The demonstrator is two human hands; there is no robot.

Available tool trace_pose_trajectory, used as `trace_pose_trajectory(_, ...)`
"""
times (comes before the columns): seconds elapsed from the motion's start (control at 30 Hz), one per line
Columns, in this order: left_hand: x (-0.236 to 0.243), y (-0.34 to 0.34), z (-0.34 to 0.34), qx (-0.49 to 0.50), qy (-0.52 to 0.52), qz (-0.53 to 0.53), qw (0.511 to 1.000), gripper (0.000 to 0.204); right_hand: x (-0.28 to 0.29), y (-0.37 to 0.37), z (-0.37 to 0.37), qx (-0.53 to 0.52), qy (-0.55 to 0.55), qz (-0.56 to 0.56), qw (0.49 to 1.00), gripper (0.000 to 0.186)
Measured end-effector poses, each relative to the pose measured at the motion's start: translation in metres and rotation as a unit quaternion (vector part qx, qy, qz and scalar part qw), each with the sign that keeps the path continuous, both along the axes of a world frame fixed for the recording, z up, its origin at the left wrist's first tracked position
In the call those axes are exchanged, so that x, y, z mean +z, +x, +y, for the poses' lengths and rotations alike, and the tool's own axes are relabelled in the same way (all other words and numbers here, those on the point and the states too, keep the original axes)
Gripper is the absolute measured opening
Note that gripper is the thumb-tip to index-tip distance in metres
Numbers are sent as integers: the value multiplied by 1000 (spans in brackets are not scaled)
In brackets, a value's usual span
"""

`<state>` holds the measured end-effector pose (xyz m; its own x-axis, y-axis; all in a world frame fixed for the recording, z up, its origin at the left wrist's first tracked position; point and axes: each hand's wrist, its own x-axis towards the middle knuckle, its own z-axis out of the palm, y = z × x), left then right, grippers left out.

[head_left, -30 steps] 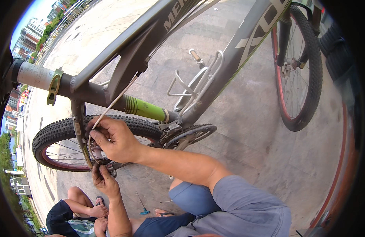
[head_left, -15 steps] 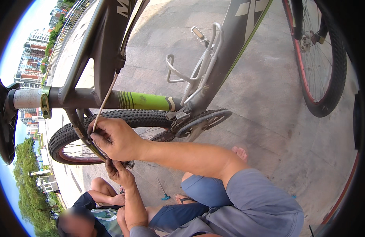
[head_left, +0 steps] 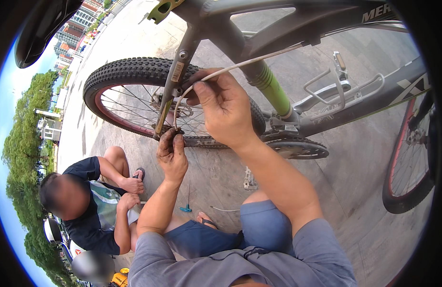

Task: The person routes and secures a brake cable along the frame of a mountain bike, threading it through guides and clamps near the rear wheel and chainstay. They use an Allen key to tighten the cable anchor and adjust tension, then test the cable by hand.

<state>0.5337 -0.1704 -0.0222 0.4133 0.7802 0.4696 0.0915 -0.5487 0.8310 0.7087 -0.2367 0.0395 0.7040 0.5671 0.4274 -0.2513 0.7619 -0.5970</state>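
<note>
Bare pavement (head_left: 354,186) carries everything here, with trees (head_left: 22,124) beyond its left edge. On it stands the bicycle (head_left: 233,40), its rear wheel (head_left: 125,69) toward that edge. Also toward the left, but nearer the lower edge, another person (head_left: 92,210) sits with hands together, away from the work.

The view has swung over the last second: bicycle, buildings and seated person have all shifted together, which suggests the head turned rather than the bicycle. The hands have kept to the same part of it, beside the seat stay (head_left: 182,55), so the work seems to stand about where it did, only with a plainer look at it.

The right hand (head_left: 225,107) has thumb and fingers closed on the pale cable housing (head_left: 245,62) partway along. The left hand (head_left: 173,155), below it, pinches the housing's lower end near the foot of the stay; what lies under those fingertips is hidden. Between the hands the housing bends downward, a curve mostly covered half a second ago and now open to sight. Its upper end meets the frame's top tube.

Smaller still, a blue-handled tool (head_left: 185,209) and a thin loose cable (head_left: 225,209) lie on the pavement below the hands.
</note>
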Motion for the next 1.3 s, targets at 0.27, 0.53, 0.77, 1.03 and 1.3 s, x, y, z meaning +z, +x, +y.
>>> trace_pose_trajectory(0.27, 7, -8, 4, -5, 12, -29, 1000, 20, -6, -3, 2, -36, -13, -41, 998, 9)
trace_pose_trajectory(0.53, 21, -18, 9, -34, 13, -77, 996, 17, -6, -9, -15, -14, 83, -84, 993, 9)
trace_pose_trajectory(0.77, 28, -1, -4, -54, -2, -78, 995, 17, 5, 1, -25, 106, 102, -130, 980, 26)
trace_pose_trajectory(1.03, 24, 1, -10, -58, 0, -52, 997, 14, 14, -6, -18, 112, 70, -136, 982, 26)
trace_pose_trajectory(1.3, 24, -23, 19, 0, 86, 13, 996, 16, 1, -16, -11, -18, -138, -73, 988, 25)
